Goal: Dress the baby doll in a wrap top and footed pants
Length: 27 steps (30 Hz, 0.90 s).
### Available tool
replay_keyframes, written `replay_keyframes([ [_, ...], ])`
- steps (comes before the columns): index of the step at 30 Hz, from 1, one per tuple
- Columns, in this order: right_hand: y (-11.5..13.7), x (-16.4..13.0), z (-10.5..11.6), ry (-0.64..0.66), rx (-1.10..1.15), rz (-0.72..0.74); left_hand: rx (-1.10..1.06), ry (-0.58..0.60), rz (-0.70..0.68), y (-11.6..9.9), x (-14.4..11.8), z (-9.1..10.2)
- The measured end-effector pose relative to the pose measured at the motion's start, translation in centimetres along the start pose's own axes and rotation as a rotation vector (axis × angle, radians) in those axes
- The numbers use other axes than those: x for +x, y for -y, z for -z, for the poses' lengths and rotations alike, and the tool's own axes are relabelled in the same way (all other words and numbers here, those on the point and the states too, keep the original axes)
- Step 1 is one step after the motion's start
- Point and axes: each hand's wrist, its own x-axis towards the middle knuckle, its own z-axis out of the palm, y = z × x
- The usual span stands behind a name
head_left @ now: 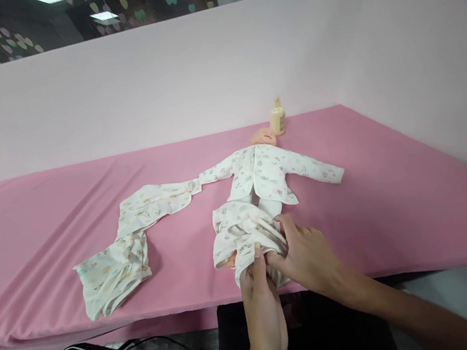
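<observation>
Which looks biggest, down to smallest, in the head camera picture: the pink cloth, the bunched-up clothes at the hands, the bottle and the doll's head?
1. Pink cloth
2. Bunched-up clothes, partly hidden
3. Bottle and doll's head: both small, too alike to rank

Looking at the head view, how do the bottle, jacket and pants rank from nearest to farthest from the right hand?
1. Pants: touching the right hand.
2. Jacket: just beyond the pants.
3. Bottle: at the back, beside the doll's head.
</observation>
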Motion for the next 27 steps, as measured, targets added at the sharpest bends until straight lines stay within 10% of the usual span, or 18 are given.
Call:
replay_keyframes([
  [18, -2.7, -0.1, -1.3, 0.129, 0.633, -0.071, -0.015, 0.088, 0.075, -0.1, 0.6, -0.1],
  [27, -3.7, 0.1, -1.8, 0.096, 0.677, -0.053, -0.322, 0.03, 0.357, -3.6, 0.8, 1.1],
])
